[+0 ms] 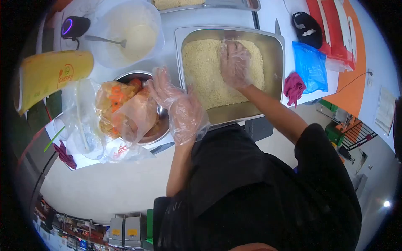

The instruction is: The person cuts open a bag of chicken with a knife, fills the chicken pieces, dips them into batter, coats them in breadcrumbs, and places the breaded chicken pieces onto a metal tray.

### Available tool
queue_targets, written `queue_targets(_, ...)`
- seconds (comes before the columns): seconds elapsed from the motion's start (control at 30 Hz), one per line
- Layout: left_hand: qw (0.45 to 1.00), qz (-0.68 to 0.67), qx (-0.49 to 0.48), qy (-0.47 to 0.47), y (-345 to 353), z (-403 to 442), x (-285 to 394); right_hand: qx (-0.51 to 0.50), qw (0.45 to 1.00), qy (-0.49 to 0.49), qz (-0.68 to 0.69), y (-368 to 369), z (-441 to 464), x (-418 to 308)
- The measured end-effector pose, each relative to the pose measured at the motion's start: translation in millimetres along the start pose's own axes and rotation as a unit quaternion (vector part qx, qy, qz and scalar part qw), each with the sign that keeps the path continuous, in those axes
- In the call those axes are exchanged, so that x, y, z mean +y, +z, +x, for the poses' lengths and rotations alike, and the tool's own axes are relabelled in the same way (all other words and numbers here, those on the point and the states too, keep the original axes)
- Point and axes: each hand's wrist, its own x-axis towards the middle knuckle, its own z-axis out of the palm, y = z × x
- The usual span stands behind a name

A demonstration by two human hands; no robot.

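My right hand (236, 65), in a clear plastic glove, lies on pale yellow crumbs (203, 71) in a deep metal tray (274, 71). Its fingers stretch toward the tray's far side, and the tips are partly lost against the crumbs. My left hand (180, 106), gloved the same way, hovers by the tray's left wall with fingers apart and nothing in them. Nearest to it is a metal bowl (157, 136), with a clear plastic bag (115, 102) holding orange and pale food over it.
A translucent tub (150, 25) of pale batter holds a fork (104, 40). A yellow printed container (56, 77) stands far left. To the tray's right lie a maroon cloth (294, 88), a blue plastic bag (310, 67) and red packets (341, 42). Another metal tray (234, 4) is behind.
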Motion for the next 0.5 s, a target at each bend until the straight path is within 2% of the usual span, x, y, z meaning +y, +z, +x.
queue_targets(0.07, 0.997, 0.014, -0.065, -0.042, -5, 0, 0, -0.006, 1.0, -0.025, -0.002, -14, -5, -6)
queue_targets(0.13, 0.968, 0.063, -0.216, -0.108, -25, 7, -3, 0.0, 1.0, -0.011, 0.006, -13, -13, -7)
queue_targets(0.2, 0.958, 0.1, -0.251, -0.097, -33, 16, -2, 0.033, 0.998, 0.011, 0.061, -14, -6, -13)
queue_targets(0.27, 0.991, 0.11, -0.066, 0.031, -32, 15, 0, 0.055, 0.984, 0.049, 0.159, -8, -5, -16)
queue_targets(0.3, 0.986, 0.092, 0.093, 0.107, -24, 12, 18, 0.081, 0.982, -0.031, 0.167, -15, 1, -22)
queue_targets(0.37, 0.977, 0.021, 0.194, 0.085, -29, 5, 49, 0.118, 0.961, -0.177, 0.176, -25, 1, -34)
queue_targets(0.4, 0.991, -0.027, 0.134, -0.005, -55, 2, 82, 0.049, 0.972, -0.209, 0.098, -25, -2, -47)
queue_targets(0.47, 0.998, 0.004, 0.064, -0.027, -52, 5, 75, -0.091, 0.957, -0.269, -0.06, -18, 1, -82)
queue_targets(0.5, 0.995, 0.08, 0.054, 0.037, -16, 9, 27, -0.093, 0.972, -0.214, -0.042, -14, -7, -87)
